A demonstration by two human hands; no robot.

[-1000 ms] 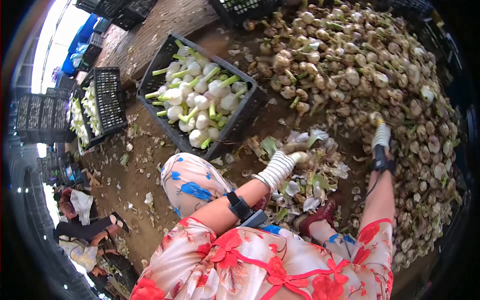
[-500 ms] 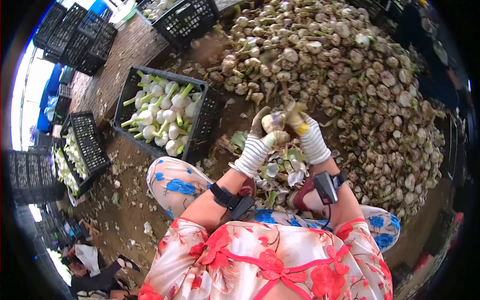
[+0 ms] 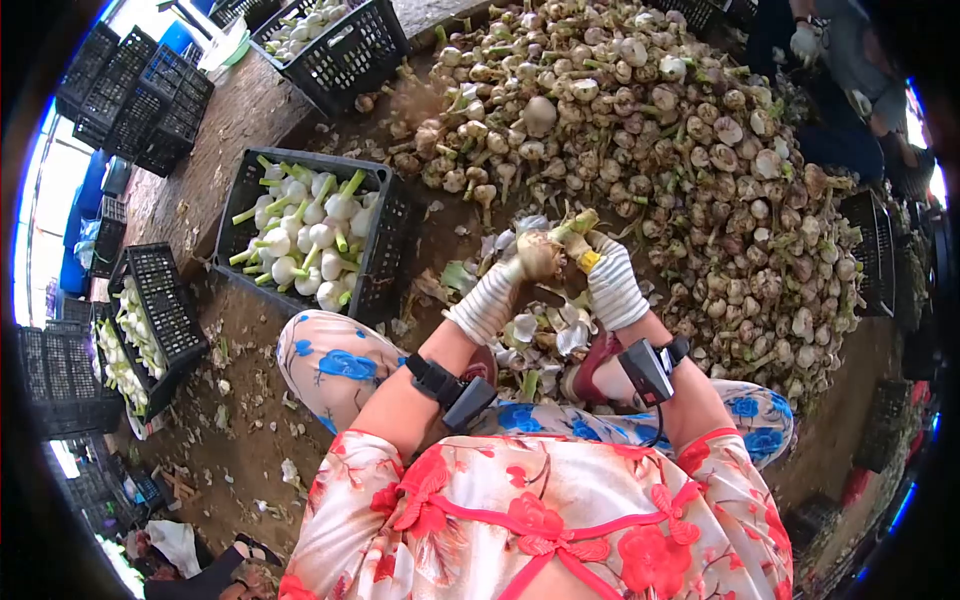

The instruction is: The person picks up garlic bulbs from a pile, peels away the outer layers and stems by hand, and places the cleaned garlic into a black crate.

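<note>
Bare dirt floor (image 3: 250, 400) spreads under everything, and on it the heap of unpeeled garlic (image 3: 690, 150) fills the upper right of the view and serves as the marker for all else. Left of the heap, just beside its edge, stands a black crate (image 3: 385, 255) holding peeled white garlic with green stalks; farther left of the heap lies a second, tilted crate (image 3: 165, 300) of the same, and at the heap's upper left corner a third crate (image 3: 350, 50) sits on a raised ledge. Beyond the heap's far right side another person (image 3: 845, 90) is crouched. At the near foot of the heap lies a litter of peel scraps (image 3: 550, 335), between the person's knees. Above those scraps, the left hand (image 3: 492, 295), in a striped glove, has its grip clenched around a garlic bulb (image 3: 540, 253), held in the air just off the heap's near edge. The right hand (image 3: 610, 285), gloved alike, touches the same bulb from the heap side, its grip pinched on the green stalk end.
</note>
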